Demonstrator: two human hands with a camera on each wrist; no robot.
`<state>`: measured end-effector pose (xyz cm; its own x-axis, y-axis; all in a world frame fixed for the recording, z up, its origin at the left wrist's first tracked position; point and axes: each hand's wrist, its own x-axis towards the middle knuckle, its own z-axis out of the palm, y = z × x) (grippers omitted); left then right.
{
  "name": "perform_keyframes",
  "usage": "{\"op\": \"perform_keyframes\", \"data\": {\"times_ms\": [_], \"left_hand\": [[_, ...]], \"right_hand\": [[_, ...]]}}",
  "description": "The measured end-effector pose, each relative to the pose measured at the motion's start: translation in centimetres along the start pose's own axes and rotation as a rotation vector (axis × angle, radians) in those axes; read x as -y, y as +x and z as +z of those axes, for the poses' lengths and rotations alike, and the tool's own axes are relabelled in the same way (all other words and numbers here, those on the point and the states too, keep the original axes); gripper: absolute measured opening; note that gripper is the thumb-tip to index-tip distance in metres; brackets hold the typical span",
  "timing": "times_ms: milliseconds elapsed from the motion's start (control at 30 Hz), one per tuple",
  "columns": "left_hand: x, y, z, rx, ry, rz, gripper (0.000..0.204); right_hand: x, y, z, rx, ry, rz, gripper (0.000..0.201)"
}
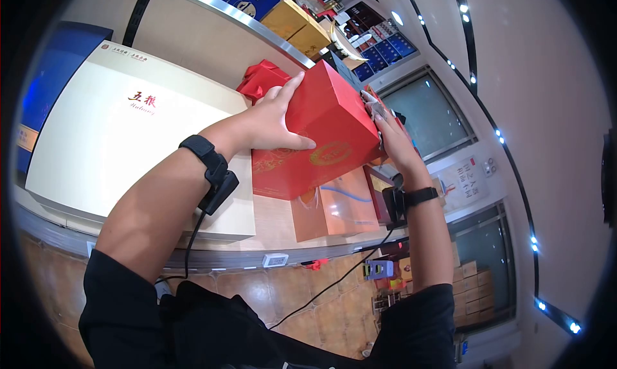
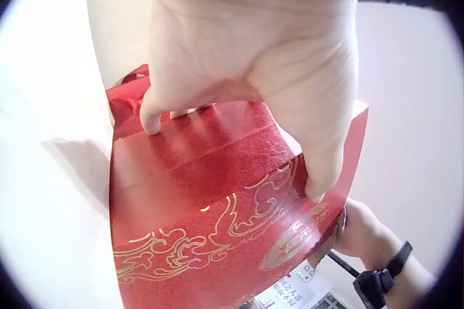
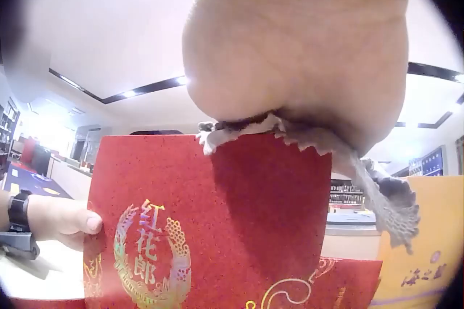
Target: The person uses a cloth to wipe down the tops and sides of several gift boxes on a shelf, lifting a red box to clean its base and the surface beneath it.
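Note:
A red gift box [image 1: 331, 115] with gold patterns is tilted over the shelf in the head view. My left hand [image 1: 273, 120] grips its left end, the thumb on the front face and the other fingers spread over the top. On the opposite end, my right hand [image 1: 395, 141] holds a crumpled grey cloth [image 1: 374, 105] against the box. Gold Chinese characters on the red face [image 3: 232, 207] show in the right wrist view, where the ragged cloth [image 3: 395, 204] hangs from under the palm. The right fingertips are mostly hidden there.
A large white box [image 1: 141, 157] lies on the shelf to the left, beside a blue box [image 1: 61, 67]. An orange box [image 1: 347, 205] stands below the red one. Behind is a red ribbon-like piece [image 1: 262, 78]. An upper shelf edge [image 1: 238, 22] runs overhead; a cable [image 1: 331, 285] trails from the right wrist.

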<state>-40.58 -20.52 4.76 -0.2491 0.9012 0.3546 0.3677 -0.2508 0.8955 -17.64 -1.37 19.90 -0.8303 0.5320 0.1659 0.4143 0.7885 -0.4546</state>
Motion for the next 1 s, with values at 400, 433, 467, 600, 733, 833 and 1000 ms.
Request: {"op": "perform_keyframes", "data": {"times_ms": [400,433,467,600,733,833,1000], "left_hand": [[-0.1,-0.2,-0.2,-0.011,0.049,-0.001,0.14],[-0.1,-0.2,-0.1,-0.009,0.054,-0.004,0.14],[-0.1,-0.2,0.0,-0.011,0.065,-0.003,0.14],[-0.1,-0.2,0.0,-0.015,0.079,-0.004,0.14],[-0.4,-0.2,-0.2,0.006,0.092,-0.031,0.139],[-0.2,-0.3,0.0,-0.014,0.08,-0.014,0.139],[-0.1,-0.3,-0.1,-0.002,0.072,-0.009,0.14]], "right_hand": [[8.1,4.4,4.5,0.083,0.027,-0.013,0.056],[8.7,4.4,5.1,0.078,0.005,-0.043,0.055],[9.2,4.6,5.6,0.071,-0.018,-0.074,0.055],[12.3,3.1,6.5,0.077,-0.049,-0.002,0.052],[13.1,0.1,6.8,0.055,-0.021,-0.063,0.045],[10.4,-1.6,6.2,0.01,-0.058,-0.224,0.045],[7.9,-4.2,3.1,-0.003,0.005,0.051,0.047]]}}
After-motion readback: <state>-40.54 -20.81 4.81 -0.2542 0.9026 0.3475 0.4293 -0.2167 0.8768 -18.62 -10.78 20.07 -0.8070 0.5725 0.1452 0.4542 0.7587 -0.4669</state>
